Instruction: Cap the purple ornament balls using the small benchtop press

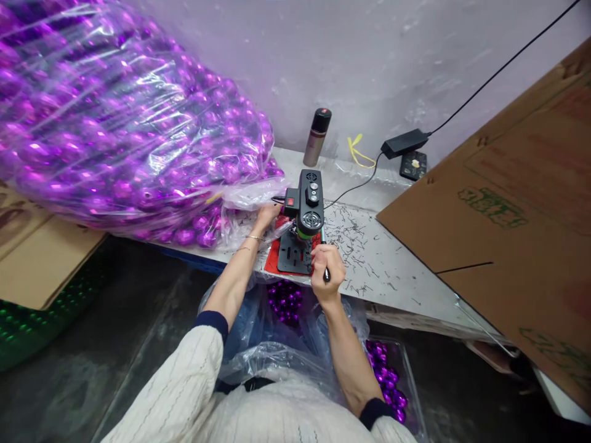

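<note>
A small black bench machine (311, 200) with a red switch stands on a red mat (272, 259) at the table's front edge. My right hand (327, 268) is wrapped round its black-ended lever, at the machine's right side. Left of the machine, my left hand (269, 215) reaches in beside the clear plastic of a big bag of shiny purple balls (152, 135); its fingers are partly hidden, and what they hold, if anything, cannot be made out. More purple balls (285, 301) lie in clear plastic below the table edge, between my forearms.
A spray can (314, 138), yellow tie (357, 152) and black power adapter (404, 144) are behind the machine. Dark thin scraps litter the table (392, 252). Cardboard boxes stand at right (508, 215) and left (41, 252). A clear bin (410, 375) holds purple balls lower right.
</note>
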Tool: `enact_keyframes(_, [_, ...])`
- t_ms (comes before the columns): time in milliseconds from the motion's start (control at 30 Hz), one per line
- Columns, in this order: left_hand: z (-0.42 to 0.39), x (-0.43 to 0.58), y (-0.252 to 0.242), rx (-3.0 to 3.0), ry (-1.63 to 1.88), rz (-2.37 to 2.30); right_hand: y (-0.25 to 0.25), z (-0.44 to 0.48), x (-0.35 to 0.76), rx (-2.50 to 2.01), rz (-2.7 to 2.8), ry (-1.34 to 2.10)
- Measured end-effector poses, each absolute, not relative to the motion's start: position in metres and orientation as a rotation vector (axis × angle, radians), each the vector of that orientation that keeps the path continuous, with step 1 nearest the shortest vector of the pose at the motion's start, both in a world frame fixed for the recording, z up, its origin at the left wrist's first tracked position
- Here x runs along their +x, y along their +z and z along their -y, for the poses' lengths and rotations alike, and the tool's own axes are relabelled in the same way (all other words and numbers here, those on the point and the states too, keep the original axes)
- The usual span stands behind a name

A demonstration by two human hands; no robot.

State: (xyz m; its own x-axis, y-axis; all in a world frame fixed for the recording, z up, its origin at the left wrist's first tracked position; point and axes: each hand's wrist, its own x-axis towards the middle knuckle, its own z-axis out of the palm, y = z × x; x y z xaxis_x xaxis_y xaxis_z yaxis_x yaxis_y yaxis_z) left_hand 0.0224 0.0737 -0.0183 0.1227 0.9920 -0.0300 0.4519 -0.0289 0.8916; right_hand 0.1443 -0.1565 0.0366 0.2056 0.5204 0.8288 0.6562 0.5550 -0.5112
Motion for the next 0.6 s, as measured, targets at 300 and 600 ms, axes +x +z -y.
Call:
enact_keyframes(300, [-0.066, 0.031, -0.017, 1.558, 0.789, -1.282, 0.033, 0.154, 0.144, -1.072, 1.427, -0.132])
enact_keyframes(600, [-0.008, -0.023, -0.022, 0.887, 1.042, -1.042, 0.036, 0.154, 0.146, -1.049, 1.453, -0.137])
